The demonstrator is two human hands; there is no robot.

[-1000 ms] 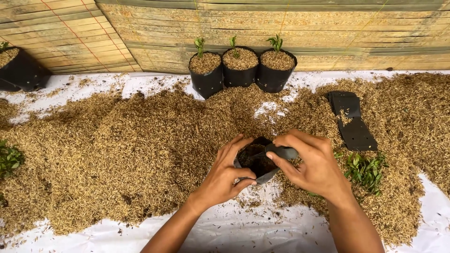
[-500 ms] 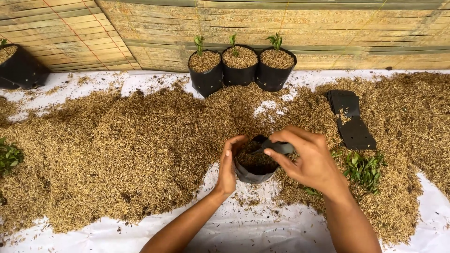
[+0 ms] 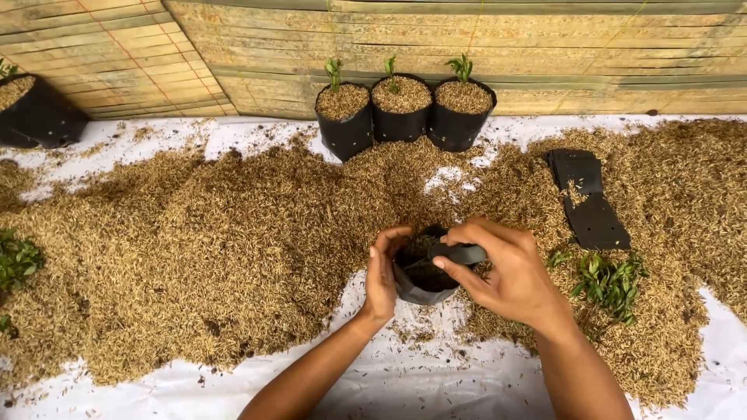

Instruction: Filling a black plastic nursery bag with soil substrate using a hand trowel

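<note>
A small black plastic grow bag (image 3: 424, 289) stands open on the white sheet, partly filled with husk. My left hand (image 3: 381, 276) cups its left side, palm against the bag. My right hand (image 3: 506, 274) pinches the right part of the rim between thumb and fingers, holding the mouth open. A broad heap of golden rice husk (image 3: 233, 233) lies all around the bag. A bunch of green seedlings (image 3: 611, 280) lies on the husk just right of my right hand.
Three filled black bags with seedlings (image 3: 401, 109) stand against the bamboo wall (image 3: 545, 47). Flat empty black bags (image 3: 587, 198) lie at the right. Another filled bag (image 3: 35, 113) stands far left, with green leaves (image 3: 15, 260) at the left edge. The white sheet (image 3: 436, 381) shows near me.
The bag has been brought upright and its mouth opened wider. My left hand has slid from on top of the bag to its left side.
</note>
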